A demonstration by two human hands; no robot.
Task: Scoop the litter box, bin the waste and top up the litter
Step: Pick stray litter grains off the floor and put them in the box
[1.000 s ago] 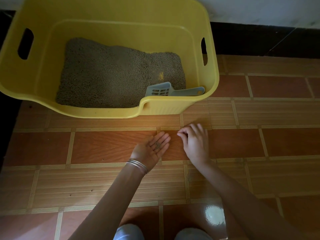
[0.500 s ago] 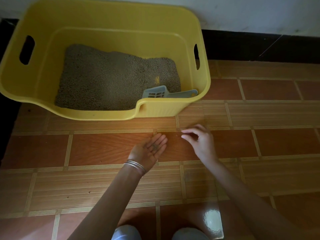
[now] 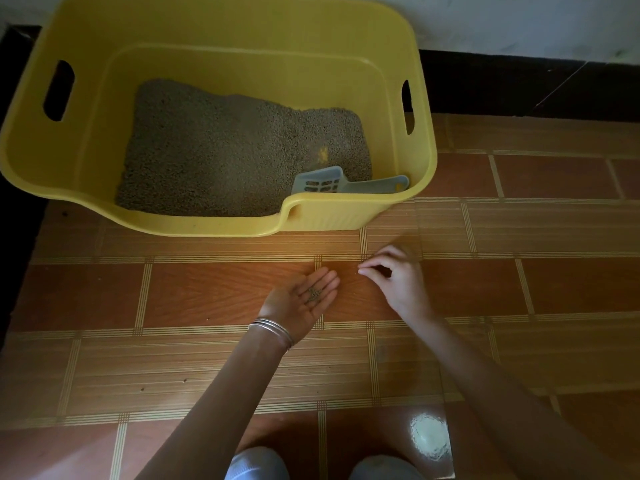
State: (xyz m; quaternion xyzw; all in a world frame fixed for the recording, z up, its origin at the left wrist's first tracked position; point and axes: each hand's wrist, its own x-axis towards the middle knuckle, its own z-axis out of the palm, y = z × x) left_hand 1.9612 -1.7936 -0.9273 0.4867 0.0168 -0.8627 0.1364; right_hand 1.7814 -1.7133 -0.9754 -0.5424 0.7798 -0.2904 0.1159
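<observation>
Head view
Left hand [image 3: 301, 301]: flat, palm up, cradling litter grains [image 3: 313, 294].
Right hand [image 3: 398, 282]: just right of it, fingertips pinched; whether they hold a grain, cannot tell.
Litter box [image 3: 329, 216]: beyond both hands.
Scoop [image 3: 332, 183]: inside, ahead of the right hand.

Dim, warm light falls on the brown patterned tile floor [image 3: 207, 358], darkening leftward; a white glare spot [image 3: 429, 436] gleams below, and wide-angle distortion bows the yellow plastic litter box [image 3: 242, 26].
</observation>
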